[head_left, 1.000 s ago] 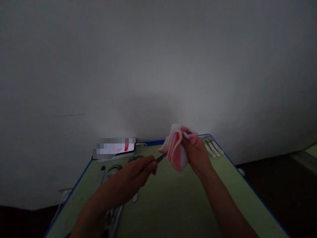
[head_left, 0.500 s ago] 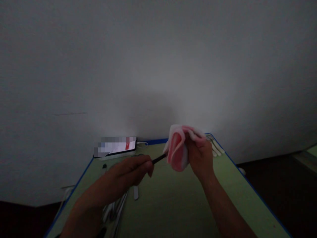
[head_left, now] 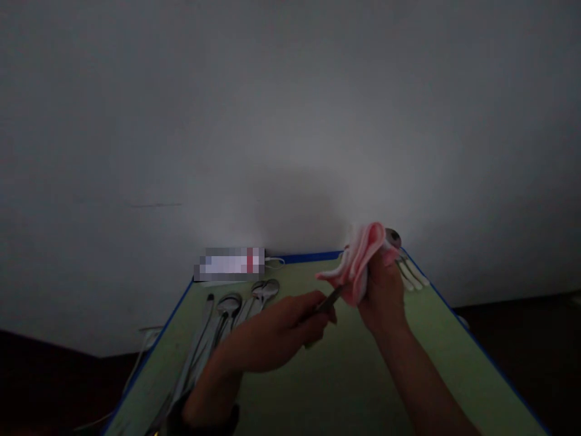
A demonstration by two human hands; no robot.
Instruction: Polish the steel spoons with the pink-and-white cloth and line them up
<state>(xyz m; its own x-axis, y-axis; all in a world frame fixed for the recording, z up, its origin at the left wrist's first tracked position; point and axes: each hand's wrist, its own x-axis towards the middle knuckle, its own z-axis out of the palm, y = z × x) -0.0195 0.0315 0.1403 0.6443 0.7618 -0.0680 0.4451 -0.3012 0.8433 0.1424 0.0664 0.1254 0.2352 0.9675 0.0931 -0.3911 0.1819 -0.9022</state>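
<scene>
My left hand [head_left: 290, 330] is closed around the lower part of a metal handle [head_left: 330, 300] that slants up to the right. Its middle disappears into a folded pink-and-white cloth [head_left: 363, 260]. Past the cloth's far right side shows a rounded metal end [head_left: 393, 237], like a spoon's bowl; it lines up with the handle. My right hand [head_left: 385, 287] grips the cloth from the right, its fingers mostly hidden by the folds. Beyond the left forearm lie several metal spoons [head_left: 229, 303] on the green table [head_left: 345, 375].
A phone [head_left: 231, 264] with a white cable [head_left: 276, 263] leans near the wall at the back left. Several slender white pieces [head_left: 412, 274] lie at the back right corner. Blue edging [head_left: 494, 357] borders the table, and the grey wall [head_left: 290, 121] rises behind.
Both hands and the cloth have shifted right in the view. The cloth is folded differently, and a rounded metal end now shows beyond it. The spoons on the left have come into sight.
</scene>
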